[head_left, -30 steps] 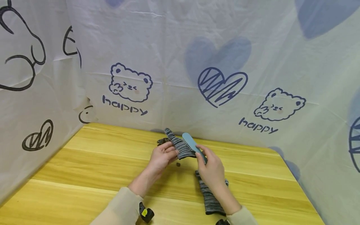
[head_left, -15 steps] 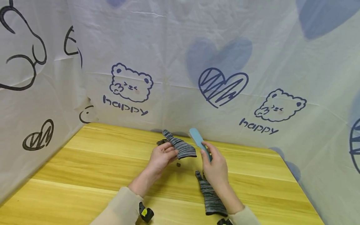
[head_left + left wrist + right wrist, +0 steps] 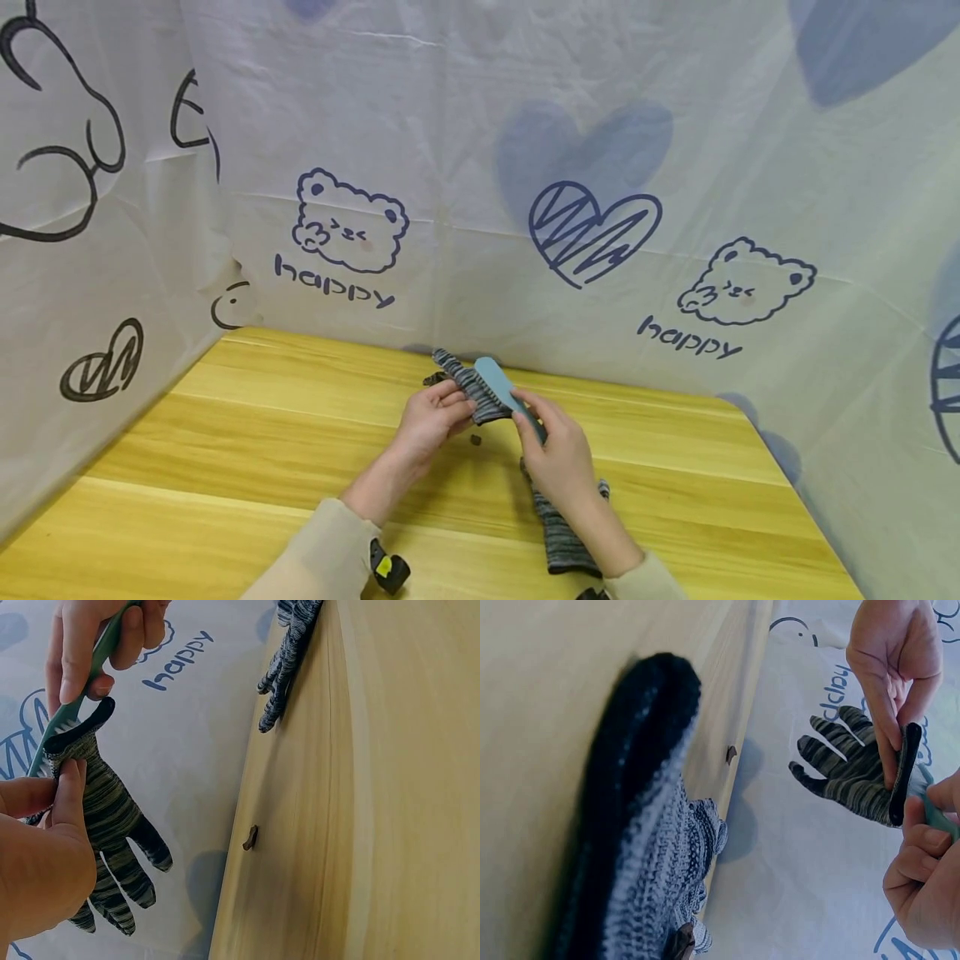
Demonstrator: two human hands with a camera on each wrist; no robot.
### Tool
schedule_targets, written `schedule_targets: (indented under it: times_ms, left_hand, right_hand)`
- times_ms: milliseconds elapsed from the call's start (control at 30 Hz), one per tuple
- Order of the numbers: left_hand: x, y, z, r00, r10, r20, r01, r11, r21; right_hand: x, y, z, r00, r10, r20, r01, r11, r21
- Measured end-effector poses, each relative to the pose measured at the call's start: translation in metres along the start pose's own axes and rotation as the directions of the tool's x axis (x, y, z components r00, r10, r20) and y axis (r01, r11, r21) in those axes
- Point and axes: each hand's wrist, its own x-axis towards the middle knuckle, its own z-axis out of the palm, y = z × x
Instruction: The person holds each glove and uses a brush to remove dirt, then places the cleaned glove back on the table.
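Note:
My left hand (image 3: 431, 421) pinches a grey-and-black striped knit glove (image 3: 467, 383) near its dark cuff, above the table. In the left wrist view the glove's fingers (image 3: 124, 874) hang downward. My right hand (image 3: 561, 454) grips a blue brush (image 3: 492, 377) by its handle. The brush head lies along the glove, bristle side toward the knit; pale bristles (image 3: 69, 716) show by the cuff in the left wrist view. A second striped glove (image 3: 566, 537) lies on the table below my right forearm, partly covered by it; its dark cuff (image 3: 660, 690) looms close in the right wrist view.
A small dark scrap (image 3: 476, 439) lies on the yellow wood-grain table (image 3: 300, 467) between the hands. White cloth (image 3: 450, 125) printed with hearts and bear faces rises along the table's back and sides.
Half a second ago the brush was off the glove to the right; now my right hand has brought it back left and down over the knit. My left hand stays nearly still.

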Motion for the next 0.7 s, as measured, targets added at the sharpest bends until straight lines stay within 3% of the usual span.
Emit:
schedule_targets:
  times_ms: [233, 700]
  left_hand:
    - [-0.001, -0.001, 0.0, 1.0, 0.01, 0.022, -0.009, 1.0, -0.019]
    - [-0.001, -0.001, 0.001, 0.999, 0.02, 0.026, -0.02, 1.0, 0.0]
  right_hand:
    - [0.0, 0.004, -0.001, 0.999, 0.006, -0.043, -0.009, 0.998, -0.056]
    - [0.006, 0.015, -0.008, 0.988, 0.132, -0.076, -0.138, 0.987, -0.083]
